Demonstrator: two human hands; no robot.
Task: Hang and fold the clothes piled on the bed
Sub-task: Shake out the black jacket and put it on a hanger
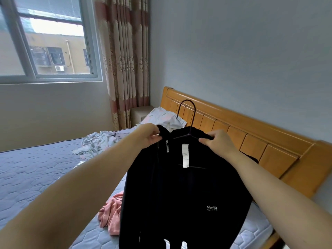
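A black zip jacket (179, 194) with a white neck label and a small white chest logo hangs in front of me above the bed (36, 169). A thin dark wire hanger (188, 114) sits inside its collar, hook pointing up. My left hand (150, 134) pinches the jacket's left collar edge. My right hand (218, 140) grips the right shoulder where the hanger arm runs. On the mattress lie a pink garment (112, 215) below the jacket and a pale floral garment (98, 144) farther back.
A wooden headboard (260, 141) runs along the right behind the jacket. A floral pillow (167, 118) leans by it, next to a small bedside cabinet (141, 113). A window (45, 42) and patterned curtains (125, 60) fill the far left wall.
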